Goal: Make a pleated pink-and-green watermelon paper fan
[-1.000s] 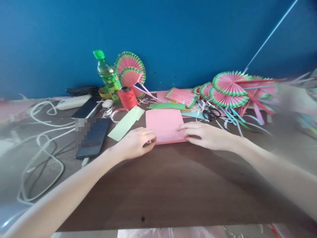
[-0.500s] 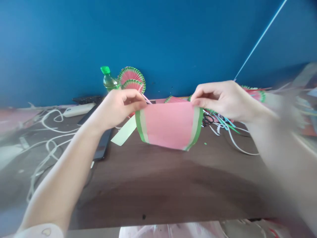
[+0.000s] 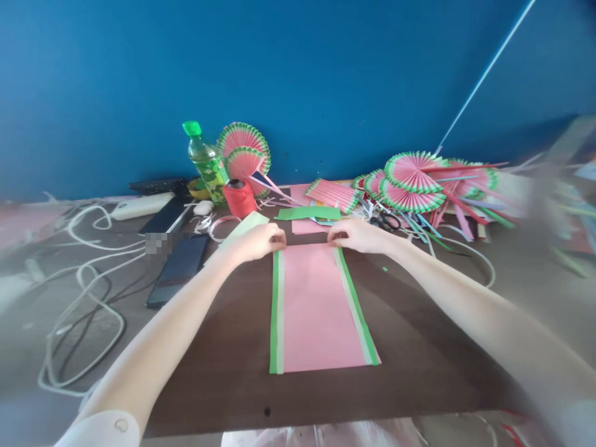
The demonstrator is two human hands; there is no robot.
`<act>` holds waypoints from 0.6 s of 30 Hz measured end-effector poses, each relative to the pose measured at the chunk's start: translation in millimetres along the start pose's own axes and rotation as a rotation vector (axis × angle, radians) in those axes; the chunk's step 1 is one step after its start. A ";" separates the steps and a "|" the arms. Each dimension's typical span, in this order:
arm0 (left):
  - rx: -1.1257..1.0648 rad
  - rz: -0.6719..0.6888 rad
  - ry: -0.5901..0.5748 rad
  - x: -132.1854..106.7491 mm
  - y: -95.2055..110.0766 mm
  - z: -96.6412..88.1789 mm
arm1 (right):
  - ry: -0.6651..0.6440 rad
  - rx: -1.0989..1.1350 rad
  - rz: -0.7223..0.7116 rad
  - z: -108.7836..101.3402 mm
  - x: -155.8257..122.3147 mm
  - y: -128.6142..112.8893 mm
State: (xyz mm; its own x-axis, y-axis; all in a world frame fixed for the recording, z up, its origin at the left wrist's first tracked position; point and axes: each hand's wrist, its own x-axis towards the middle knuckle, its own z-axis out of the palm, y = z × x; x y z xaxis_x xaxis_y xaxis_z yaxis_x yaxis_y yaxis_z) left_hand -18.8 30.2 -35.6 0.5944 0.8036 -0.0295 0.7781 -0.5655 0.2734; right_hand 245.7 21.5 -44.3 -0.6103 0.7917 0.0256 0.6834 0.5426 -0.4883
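Observation:
A pink paper sheet [image 3: 319,310] with green and pale-green strips along both long edges lies flat on the dark brown table [image 3: 419,347], running from the near edge away from me. My left hand [image 3: 258,241] pinches its far left corner, fingers closed. My right hand [image 3: 356,234] pinches its far right corner the same way.
Behind the sheet lie a loose green strip [image 3: 310,213], a pale-green strip [image 3: 242,226], scissors [image 3: 385,220] and piles of pink-and-green paper fans [image 3: 414,180]. A green-capped bottle [image 3: 205,162] and a red cup [image 3: 239,197] stand at the back. A phone [image 3: 179,268] and white cables [image 3: 84,292] lie left.
The sheet was lifted off the table, turned over and laid down lengthwise with its green-edged side up. Both hands now hold its far corners.

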 end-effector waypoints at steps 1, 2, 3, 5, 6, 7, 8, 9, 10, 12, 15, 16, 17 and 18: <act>-0.009 -0.010 -0.027 0.6 -1.8 3.1 | -0.008 -0.011 -0.007 2.4 0.8 1.3; -0.027 -0.018 -0.053 1.4 -3.2 5.1 | -0.011 -0.017 -0.009 3.6 1.6 2.1; -0.046 -0.021 -0.074 2.3 -4.3 6.3 | -0.017 -0.021 -0.006 4.0 2.3 2.5; -0.063 -0.009 -0.094 4.0 -5.7 7.2 | -0.039 -0.033 -0.007 3.0 2.8 1.9; -0.062 -0.004 -0.097 4.6 -6.0 7.3 | -0.050 -0.044 -0.009 2.1 2.7 1.1; -0.060 -0.005 -0.101 5.0 -6.1 7.1 | -0.058 -0.059 -0.012 1.2 2.3 0.0; -0.061 -0.011 -0.110 5.2 -5.7 6.8 | -0.063 -0.076 -0.014 0.4 1.6 -1.2; -0.062 -0.020 -0.119 5.2 -4.9 6.4 | -0.064 -0.091 -0.013 -0.2 1.0 -2.4; -0.064 -0.023 -0.124 5.1 -3.5 5.8 | -0.063 -0.100 -0.014 -0.3 0.3 -3.5; -0.067 -0.012 -0.116 4.4 0.9 4.3 | -0.046 -0.106 -0.018 0.7 -0.3 -4.9; -0.071 -0.001 -0.098 3.4 8.4 1.9 | -0.010 -0.085 -0.006 4.8 1.2 -4.1; -0.073 -0.010 -0.104 3.2 10.3 1.3 | -0.003 -0.074 -0.001 6.4 2.0 -3.2; -0.072 -0.020 -0.115 3.1 11.5 1.0 | -0.004 -0.065 0.002 7.7 2.9 -2.0; -0.070 -0.024 -0.128 3.2 12.1 0.8 | -0.008 -0.060 0.000 8.6 3.7 -0.9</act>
State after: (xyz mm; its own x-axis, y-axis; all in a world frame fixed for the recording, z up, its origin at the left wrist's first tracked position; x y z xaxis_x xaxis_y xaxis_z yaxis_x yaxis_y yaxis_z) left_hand -7.3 25.8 -33.1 0.6001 0.7842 -0.1578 0.7792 -0.5283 0.3373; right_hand 239.5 21.5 -51.2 -0.6136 0.7894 0.0182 0.7060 0.5588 -0.4351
